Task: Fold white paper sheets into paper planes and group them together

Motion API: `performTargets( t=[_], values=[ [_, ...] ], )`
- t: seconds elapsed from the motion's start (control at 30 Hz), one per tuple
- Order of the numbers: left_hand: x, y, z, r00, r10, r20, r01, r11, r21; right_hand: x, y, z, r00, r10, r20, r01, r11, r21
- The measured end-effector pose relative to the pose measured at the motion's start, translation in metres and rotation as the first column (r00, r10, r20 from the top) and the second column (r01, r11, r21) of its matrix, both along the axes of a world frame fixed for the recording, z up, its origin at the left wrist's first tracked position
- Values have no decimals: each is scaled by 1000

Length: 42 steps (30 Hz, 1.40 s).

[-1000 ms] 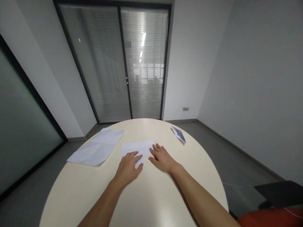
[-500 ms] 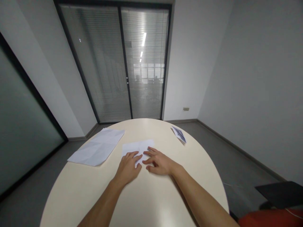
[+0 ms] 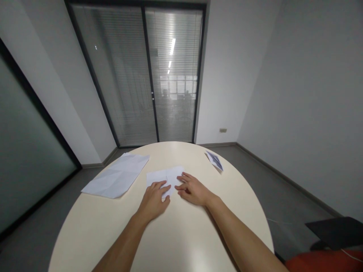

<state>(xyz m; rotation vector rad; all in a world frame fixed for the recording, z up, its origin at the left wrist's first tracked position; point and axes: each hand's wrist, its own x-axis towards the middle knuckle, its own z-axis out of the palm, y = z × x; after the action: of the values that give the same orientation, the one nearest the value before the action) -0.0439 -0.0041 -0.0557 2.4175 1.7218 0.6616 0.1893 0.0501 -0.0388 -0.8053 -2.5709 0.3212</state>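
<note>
A small white sheet of paper (image 3: 172,173) with a crease or seam down its middle lies flat in front of me. On its lower left part rests my left hand (image 3: 154,198), fingers spread and palm down. At the sheet's right edge is my right hand (image 3: 194,189), its fingers apart and the fingertips on or just above the paper. Both hands cover part of the sheet's near side. Neither hand has anything gripped in it.
Larger creased white sheets (image 3: 119,175) lie at the table's left. A folded paper piece (image 3: 214,161) with a dark printed side stands near the right edge of the round cream table (image 3: 176,241). A black chair part (image 3: 336,232) and red fabric (image 3: 326,262) are at lower right.
My right hand has shifted slightly right and away from me, uncovering more of the paper's middle. My left hand stays in place on the sheet.
</note>
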Motion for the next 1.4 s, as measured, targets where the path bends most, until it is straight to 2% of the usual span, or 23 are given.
performTargets(
  t=[0.23,0.53,0.7,0.9,1.07,1.4],
  values=[
    [0,3,-2,1000,-4,-1,4,1000,6,-7,-7,6,992,124,-39,-126,989,-71],
    [0,4,-5,1000,-3,17,3,1000,-9,-9,-8,6,986,160,-47,-163,984,-66],
    [0,4,-3,1000,-12,23,12,1000,-8,-10,-8,4,992,112,-62,-114,992,-46],
    [2,3,-3,990,-83,112,81,997,15,-10,-6,-2,996,61,-63,-62,998,-10],
    [4,2,-2,971,-129,202,124,992,38,-9,-7,1,999,27,-39,-27,1000,-11],
    [4,1,-8,949,-184,257,191,982,-1,-1,-1,-4,998,-37,-42,36,999,-26]
  ],
)
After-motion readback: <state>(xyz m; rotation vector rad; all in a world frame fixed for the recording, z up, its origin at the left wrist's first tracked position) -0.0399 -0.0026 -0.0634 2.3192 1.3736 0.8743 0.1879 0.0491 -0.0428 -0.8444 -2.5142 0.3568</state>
